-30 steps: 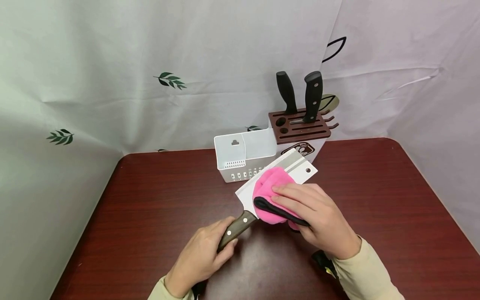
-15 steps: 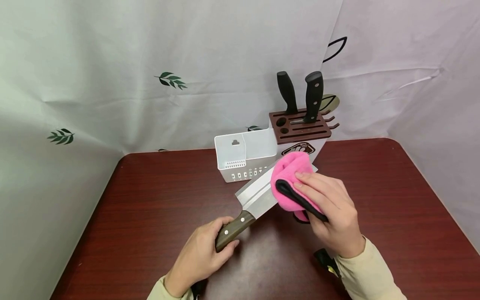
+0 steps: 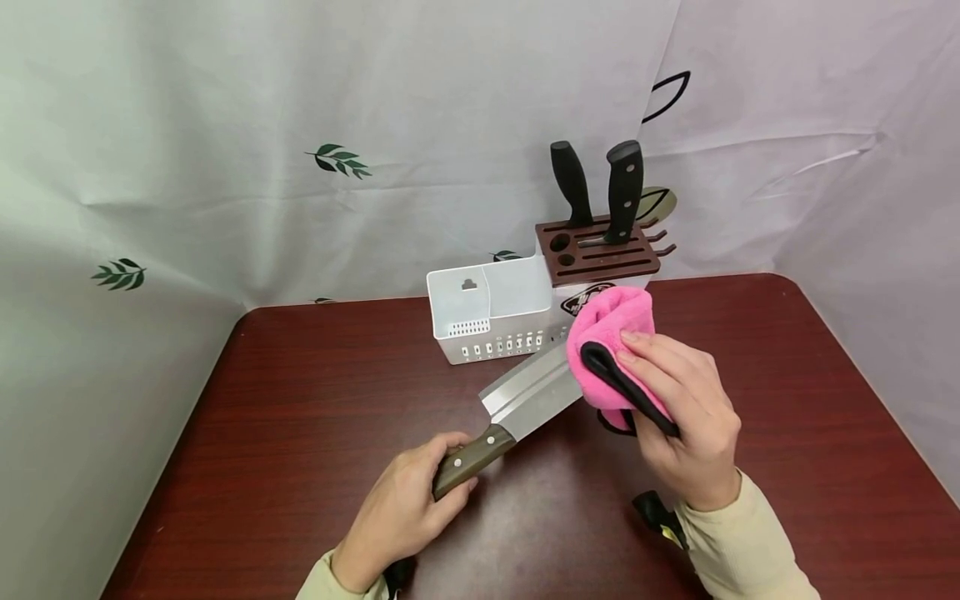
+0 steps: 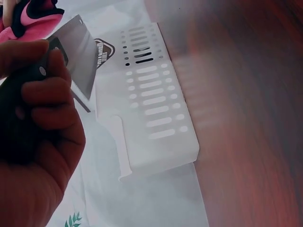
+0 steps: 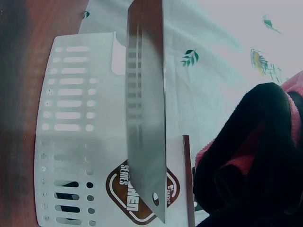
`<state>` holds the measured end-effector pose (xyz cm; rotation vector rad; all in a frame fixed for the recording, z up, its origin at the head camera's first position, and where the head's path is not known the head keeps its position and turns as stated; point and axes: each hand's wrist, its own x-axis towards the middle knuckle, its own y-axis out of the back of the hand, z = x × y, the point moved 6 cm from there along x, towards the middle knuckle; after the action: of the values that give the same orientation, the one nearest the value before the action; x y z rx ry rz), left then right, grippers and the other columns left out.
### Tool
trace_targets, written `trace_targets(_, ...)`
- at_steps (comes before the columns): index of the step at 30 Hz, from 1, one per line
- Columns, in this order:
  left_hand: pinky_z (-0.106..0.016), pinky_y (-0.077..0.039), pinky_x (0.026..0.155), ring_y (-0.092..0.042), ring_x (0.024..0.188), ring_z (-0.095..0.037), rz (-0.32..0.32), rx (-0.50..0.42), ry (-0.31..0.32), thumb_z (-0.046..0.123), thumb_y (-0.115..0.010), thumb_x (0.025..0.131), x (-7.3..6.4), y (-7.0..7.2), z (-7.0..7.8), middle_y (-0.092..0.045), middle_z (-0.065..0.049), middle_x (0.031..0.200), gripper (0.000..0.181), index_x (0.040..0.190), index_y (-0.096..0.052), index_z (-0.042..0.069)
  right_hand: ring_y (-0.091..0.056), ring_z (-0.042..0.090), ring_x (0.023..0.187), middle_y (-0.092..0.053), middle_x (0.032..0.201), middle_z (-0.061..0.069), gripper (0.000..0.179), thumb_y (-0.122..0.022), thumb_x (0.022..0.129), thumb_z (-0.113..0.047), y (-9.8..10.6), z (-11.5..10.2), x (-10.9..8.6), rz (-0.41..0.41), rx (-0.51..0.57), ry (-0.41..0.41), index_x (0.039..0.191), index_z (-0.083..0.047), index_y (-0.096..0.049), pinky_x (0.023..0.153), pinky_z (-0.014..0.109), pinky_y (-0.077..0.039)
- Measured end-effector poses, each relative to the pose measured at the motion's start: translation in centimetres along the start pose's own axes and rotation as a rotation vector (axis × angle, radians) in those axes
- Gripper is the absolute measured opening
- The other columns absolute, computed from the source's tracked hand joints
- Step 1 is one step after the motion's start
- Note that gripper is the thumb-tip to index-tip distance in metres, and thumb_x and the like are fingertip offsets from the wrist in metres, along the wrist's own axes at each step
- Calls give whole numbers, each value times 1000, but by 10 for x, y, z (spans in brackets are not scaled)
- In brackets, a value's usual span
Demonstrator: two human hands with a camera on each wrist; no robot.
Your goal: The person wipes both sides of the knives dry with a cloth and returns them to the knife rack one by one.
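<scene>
In the head view my left hand [image 3: 405,504] grips the brown riveted handle of a cleaver [image 3: 534,398], whose blade points up and to the right above the table. A pink cloth [image 3: 611,333] with black edging is bunched in my right hand [image 3: 686,408], pinched between fingers and thumb. From the head the cloth overlaps the blade's far end. In the right wrist view the cloth [image 5: 251,151] is to the right of the blade [image 5: 147,99], with a gap between them. Curled fingers of the left hand [image 4: 52,104] show round the handle in the left wrist view.
Behind the blade stands a white holder [image 3: 517,333] with an open, slotted basket on its left. Its brown slotted top [image 3: 600,265] bears two black-handled knives [image 3: 626,193] and side hooks. The dark red table [image 3: 315,417] ends at a pale curtain [image 3: 375,217].
My right hand has moved the pink cloth up and to the right along the blade, from near the handle to the far end. The left hand stays nearly still.
</scene>
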<state>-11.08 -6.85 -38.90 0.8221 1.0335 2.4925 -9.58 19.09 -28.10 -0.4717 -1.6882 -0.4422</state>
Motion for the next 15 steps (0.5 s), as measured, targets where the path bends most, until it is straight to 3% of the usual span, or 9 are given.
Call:
trace_targets(7, -25, -49, 70, -56, 80, -1, 5, 37, 6, 15, -77, 84, 0, 0, 0, -66, 9, 102, 37, 119, -65, 10, -66, 40, 88, -71, 93, 26, 26, -65, 96, -14, -1, -1, 0, -4, 10, 7, 92, 10, -72, 88, 38, -47)
trace_targets(15, -21, -47, 70, -52, 78, 0, 30, 34, -28, 17, -74, 89, 0, 2, 2, -62, 13, 100, 33, 120, -64, 14, -65, 41, 86, -71, 93, 26, 25, -66, 96, -13, -3, -2, -1, -18, 35, 21, 90, 10, -73, 88, 38, -47)
